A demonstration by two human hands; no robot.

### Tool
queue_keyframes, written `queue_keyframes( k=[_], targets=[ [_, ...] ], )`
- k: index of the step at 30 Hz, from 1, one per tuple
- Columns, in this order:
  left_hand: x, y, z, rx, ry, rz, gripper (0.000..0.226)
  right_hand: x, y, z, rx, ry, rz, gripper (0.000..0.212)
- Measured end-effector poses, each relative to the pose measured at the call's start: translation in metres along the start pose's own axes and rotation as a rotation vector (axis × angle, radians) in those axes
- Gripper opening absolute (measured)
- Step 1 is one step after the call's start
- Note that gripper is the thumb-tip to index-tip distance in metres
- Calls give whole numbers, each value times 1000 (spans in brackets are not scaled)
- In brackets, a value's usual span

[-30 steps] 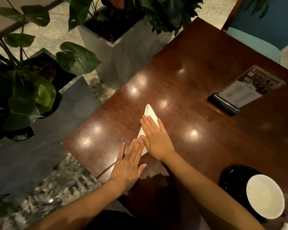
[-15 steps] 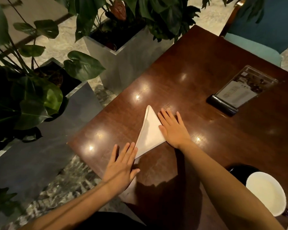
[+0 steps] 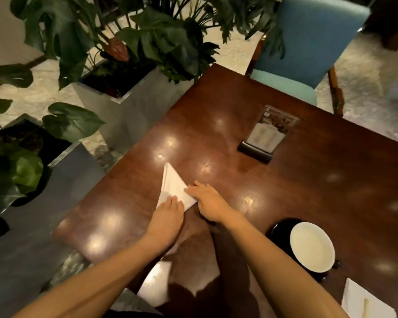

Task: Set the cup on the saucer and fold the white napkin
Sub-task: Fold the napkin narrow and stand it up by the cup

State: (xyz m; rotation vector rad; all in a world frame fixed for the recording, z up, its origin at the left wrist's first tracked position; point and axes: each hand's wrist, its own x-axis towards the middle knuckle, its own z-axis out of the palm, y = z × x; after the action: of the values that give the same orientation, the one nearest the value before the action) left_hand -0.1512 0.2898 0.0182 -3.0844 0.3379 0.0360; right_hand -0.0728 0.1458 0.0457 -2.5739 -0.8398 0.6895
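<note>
Both palms are flat, fingers together, pressing down on the white napkin [image 3: 173, 185], nothing pinched. Planters with big green leaves [image 3: 74, 125] sit off the table's left side. Left hand [image 3: 168, 218] covers the napkin's near corner, right hand [image 3: 208, 201] lies on its right edge. Napkin's folded into a narrow triangle on the dark wooden table [image 3: 308, 184], tip pointing away. Further right there's a menu stand [image 3: 265, 136], and near the right edge the white cup [image 3: 311, 246] sits on the black saucer [image 3: 279, 228].
</note>
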Motion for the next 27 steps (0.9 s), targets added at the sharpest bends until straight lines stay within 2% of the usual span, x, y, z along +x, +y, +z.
queue_keyframes(
  k=[3, 5, 7, 9, 12, 14, 17, 20, 23, 27],
  targets=[
    [2, 0, -10, 34, 5, 47, 16, -11, 3, 15, -2, 19, 1, 65],
    [3, 0, -21, -42, -53, 0, 30, -13, 1, 19, -26, 72, 7, 63],
    [4, -4, -32, -133, -48, -109, 24, -13, -2, 20, -32, 121, 17, 58],
    [5, -12, -33, -310, -69, -194, 14, -13, -3, 16, 26, 154, 24, 49],
    [-1, -33, -36, -695, -69, -261, 21, -13, 1, 5, 167, 247, -11, 28],
    [-1, -45, -45, -965, -108, -282, 10, -14, 0, -3, 284, 291, -47, 25],
    [-1, -51, -62, -1284, -185, -272, 14, -17, -8, -20, 441, 268, -54, 19],
    [3, -47, -63, -1192, -152, -191, 9, -15, -15, -27, 506, 246, -50, 15],
    [9, -38, -60, -1124, -70, -228, 30, -13, -22, -29, 508, 275, -2, 16],
    [17, -24, -64, -1298, -35, -301, 13, -14, -24, -30, 413, 358, 141, 28]
  ],
)
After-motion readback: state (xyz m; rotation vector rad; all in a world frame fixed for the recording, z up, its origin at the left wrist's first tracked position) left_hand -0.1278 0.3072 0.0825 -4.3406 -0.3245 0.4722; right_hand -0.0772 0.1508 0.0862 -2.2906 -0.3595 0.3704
